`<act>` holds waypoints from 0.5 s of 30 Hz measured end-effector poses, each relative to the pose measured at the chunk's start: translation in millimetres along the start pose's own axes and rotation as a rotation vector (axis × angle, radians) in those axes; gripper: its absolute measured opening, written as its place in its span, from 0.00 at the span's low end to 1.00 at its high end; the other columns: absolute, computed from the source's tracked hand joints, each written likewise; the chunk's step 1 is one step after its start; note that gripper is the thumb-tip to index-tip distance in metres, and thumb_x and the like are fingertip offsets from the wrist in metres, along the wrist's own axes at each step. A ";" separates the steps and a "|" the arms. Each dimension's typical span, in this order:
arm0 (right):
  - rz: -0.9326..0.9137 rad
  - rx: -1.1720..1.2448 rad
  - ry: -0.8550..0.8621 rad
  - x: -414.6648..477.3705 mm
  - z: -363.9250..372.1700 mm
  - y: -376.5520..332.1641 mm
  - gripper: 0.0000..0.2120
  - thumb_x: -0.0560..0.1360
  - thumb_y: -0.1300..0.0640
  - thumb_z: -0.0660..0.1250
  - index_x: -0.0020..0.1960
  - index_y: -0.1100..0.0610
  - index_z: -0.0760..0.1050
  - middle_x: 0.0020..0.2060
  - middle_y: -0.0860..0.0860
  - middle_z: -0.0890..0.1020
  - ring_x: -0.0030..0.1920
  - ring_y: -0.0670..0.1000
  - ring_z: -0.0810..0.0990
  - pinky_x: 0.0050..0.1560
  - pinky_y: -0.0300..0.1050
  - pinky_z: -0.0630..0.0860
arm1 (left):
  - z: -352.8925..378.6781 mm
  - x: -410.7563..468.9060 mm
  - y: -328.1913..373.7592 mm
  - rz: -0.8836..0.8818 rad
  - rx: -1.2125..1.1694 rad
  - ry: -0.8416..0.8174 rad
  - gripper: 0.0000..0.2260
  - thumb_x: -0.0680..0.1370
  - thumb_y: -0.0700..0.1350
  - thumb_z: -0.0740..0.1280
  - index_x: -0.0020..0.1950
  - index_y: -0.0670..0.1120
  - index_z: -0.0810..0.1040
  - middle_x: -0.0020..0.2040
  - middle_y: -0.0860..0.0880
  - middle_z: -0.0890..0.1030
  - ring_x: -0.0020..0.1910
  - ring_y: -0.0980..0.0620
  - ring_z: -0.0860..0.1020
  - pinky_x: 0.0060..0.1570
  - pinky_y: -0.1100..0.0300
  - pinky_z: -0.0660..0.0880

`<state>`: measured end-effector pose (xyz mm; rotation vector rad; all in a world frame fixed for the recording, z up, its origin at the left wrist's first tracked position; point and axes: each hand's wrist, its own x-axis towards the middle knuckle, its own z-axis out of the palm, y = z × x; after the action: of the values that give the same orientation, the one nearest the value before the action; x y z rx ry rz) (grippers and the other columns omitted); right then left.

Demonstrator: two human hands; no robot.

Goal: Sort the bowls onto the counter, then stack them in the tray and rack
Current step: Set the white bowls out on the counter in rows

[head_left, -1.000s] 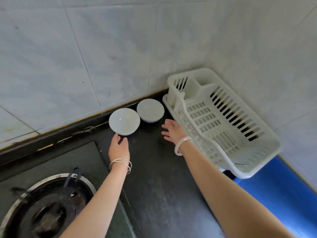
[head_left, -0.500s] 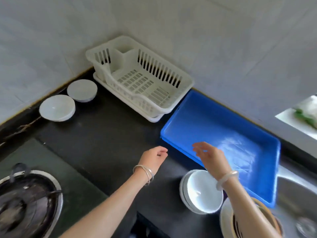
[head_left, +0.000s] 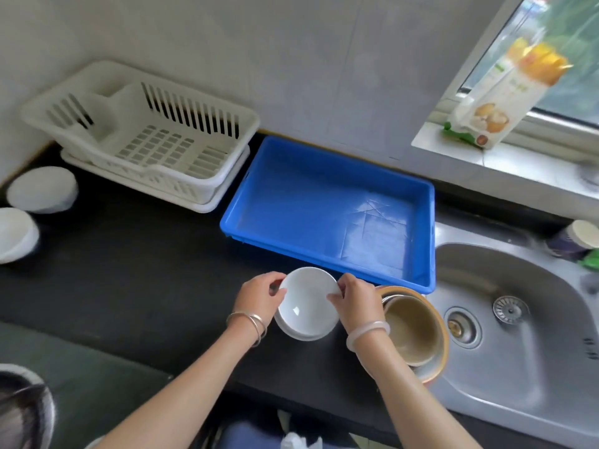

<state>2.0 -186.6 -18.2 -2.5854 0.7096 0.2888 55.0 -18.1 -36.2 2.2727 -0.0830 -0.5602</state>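
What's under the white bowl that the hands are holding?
Beneath the top bowl the rim of a lower bowl peeks out. The top bowl covers its inside, so whether more bowls sit nested there cannot be seen.

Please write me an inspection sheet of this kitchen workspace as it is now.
Surface: black counter beside a steel sink.
Job's things: top white ceramic bowl of a short stack, before the blue plastic tray; white slotted plastic rack; neither holds bowls; two overturned white bowls far left; stacked tan bowls by the sink.
Clutter: lidded jar; carton on the sill.
Hands: left hand and right hand pinch that bowl's rim.
Cables: nothing seen.
Surroundings: tiled wall, window, gas burner.
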 end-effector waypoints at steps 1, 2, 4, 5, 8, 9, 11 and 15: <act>0.003 -0.018 0.002 0.4 -0.6 -1.8 0.07 0.75 0.53 0.65 0.47 0.56 0.73 0.43 0.52 0.81 0.39 0.51 0.69 0.39 0.41 0.63 | 0.8 -0.2 -0.6 0.006 0.002 0.003 0.12 0.76 0.45 0.65 0.59 0.51 0.77 0.53 0.53 0.81 0.47 0.57 0.76 0.46 0.63 0.72; 0.005 -0.032 0.003 0.7 -1.6 -3.7 0.07 0.76 0.53 0.64 0.48 0.57 0.73 0.44 0.53 0.81 0.39 0.51 0.68 0.40 0.41 0.63 | 1.5 -0.2 -1.1 0.011 0.002 0.007 0.12 0.76 0.45 0.65 0.59 0.51 0.77 0.52 0.53 0.81 0.47 0.57 0.76 0.45 0.63 0.72; -0.001 -0.049 0.009 0.0 -3.8 -5.9 0.07 0.77 0.54 0.62 0.50 0.57 0.73 0.45 0.54 0.82 0.38 0.52 0.69 0.39 0.41 0.64 | 2.0 -0.2 -1.7 0.011 -0.013 0.017 0.11 0.77 0.46 0.64 0.58 0.51 0.77 0.51 0.53 0.80 0.46 0.56 0.76 0.45 0.63 0.71; -0.007 -0.048 0.020 -1.4 -5.0 -5.9 0.07 0.77 0.54 0.62 0.50 0.58 0.73 0.45 0.54 0.82 0.37 0.52 0.69 0.39 0.41 0.64 | 1.9 -0.3 -1.9 0.004 -0.034 0.018 0.10 0.77 0.47 0.62 0.57 0.51 0.78 0.49 0.54 0.80 0.46 0.56 0.77 0.45 0.63 0.71; -0.001 0.005 0.074 -7.6 -10.9 -1.9 0.07 0.77 0.54 0.63 0.48 0.58 0.74 0.44 0.55 0.82 0.38 0.54 0.72 0.39 0.40 0.64 | -0.5 -1.2 -2.9 -0.022 -0.117 0.003 0.11 0.79 0.48 0.58 0.53 0.51 0.80 0.47 0.54 0.82 0.48 0.54 0.79 0.50 0.57 0.77; 0.009 0.031 0.092 -9.0 -14.0 0.7 0.06 0.76 0.55 0.64 0.47 0.58 0.74 0.43 0.55 0.82 0.39 0.55 0.73 0.39 0.41 0.64 | -1.1 -1.5 -3.3 -0.025 -0.122 -0.002 0.11 0.79 0.48 0.58 0.53 0.50 0.80 0.48 0.53 0.82 0.49 0.53 0.79 0.52 0.55 0.77; 0.023 0.077 0.124 -10.0 -21.2 5.8 0.06 0.76 0.55 0.64 0.46 0.59 0.74 0.41 0.56 0.82 0.39 0.57 0.75 0.38 0.42 0.64 | -0.9 -1.7 -3.8 -0.022 -0.104 -0.006 0.10 0.78 0.46 0.60 0.55 0.50 0.79 0.50 0.52 0.82 0.50 0.53 0.79 0.52 0.57 0.76; 0.039 0.133 0.157 -10.2 -34.8 10.8 0.06 0.75 0.56 0.65 0.41 0.56 0.71 0.36 0.53 0.78 0.36 0.55 0.71 0.38 0.42 0.63 | 2.7 -0.7 1.0 -0.037 -0.020 0.007 0.11 0.75 0.46 0.66 0.57 0.49 0.77 0.52 0.51 0.81 0.48 0.54 0.78 0.48 0.60 0.73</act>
<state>-9.4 -206.7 11.7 -2.4891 0.8066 0.0485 53.4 -20.5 -36.8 2.2604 -0.0322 -0.5701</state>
